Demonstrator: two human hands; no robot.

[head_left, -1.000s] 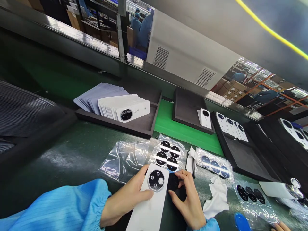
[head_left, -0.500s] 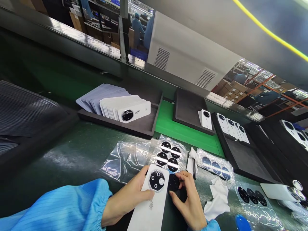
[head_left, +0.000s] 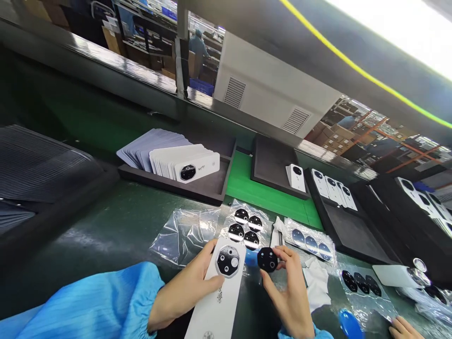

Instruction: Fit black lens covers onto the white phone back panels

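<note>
- Left hand (head_left: 185, 289): grasping; the fingers wrap the edge of a white phone back panel (head_left: 213, 308), which lies angled across the bench.
- Right hand (head_left: 287, 294): grasping; thumb and fingers pinch a black round lens cover (head_left: 267, 260) by its rim.
- Lens cover position: just beside the panel, not touching it, in the right hand.
- Panel face: an octagonal camera module (head_left: 228, 260) sits near the far end, facing upward.
- Operation in hand: judged as two-handed handling of panel and cover, side by side.
- Adjacent stock: a clear film sheet of black discs (head_left: 245, 228) lies beyond the hands; a film sheet of blue-tinted discs (head_left: 310, 245) lies to the right.
- Also present: a white wiping cloth (head_left: 316, 282), and a black foam tray (head_left: 169, 186) bearing stacked white panels.
</note>
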